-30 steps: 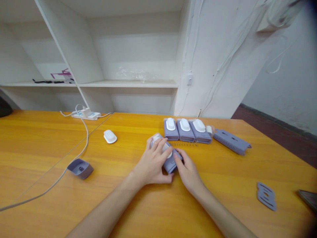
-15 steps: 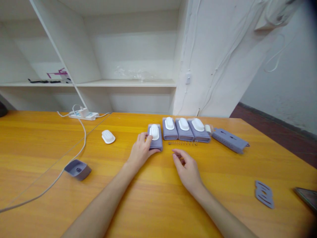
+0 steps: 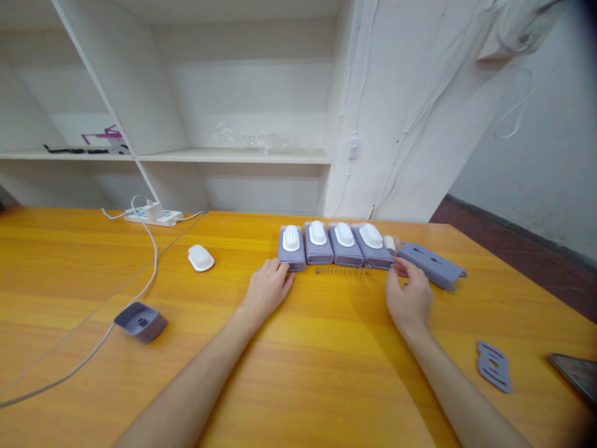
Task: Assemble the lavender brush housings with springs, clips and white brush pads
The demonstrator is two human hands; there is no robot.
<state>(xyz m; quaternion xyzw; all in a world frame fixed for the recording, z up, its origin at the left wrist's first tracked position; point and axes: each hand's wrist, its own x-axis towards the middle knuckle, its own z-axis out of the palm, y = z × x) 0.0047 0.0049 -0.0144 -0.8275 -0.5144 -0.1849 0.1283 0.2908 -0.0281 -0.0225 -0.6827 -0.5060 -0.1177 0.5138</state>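
Several purple boxes with white ribbed caps stand side by side at the far middle of the orange wooden table [image 3: 298, 379]. My left hand [image 3: 267, 290] lies flat on the wood, its fingertips touching the near edge of the leftmost purple box [image 3: 291, 246]. My right hand [image 3: 409, 297] is farther right, fingers apart, touching the near end of a long purple slotted shell [image 3: 431, 265]. A thin metal spring [image 3: 342, 270] lies in front of the row, between my hands.
A loose white cap [image 3: 201, 257] and a purple base piece [image 3: 140, 321] lie to the left. A white cable [image 3: 140, 289] runs to a power strip [image 3: 152, 216]. Flat purple plates [image 3: 493, 366] and a dark object [image 3: 578, 372] sit at the right. White shelves stand behind.
My left hand pushed the purple box with the white cap up into the row and let it go. My right hand moved right to the slotted shell.
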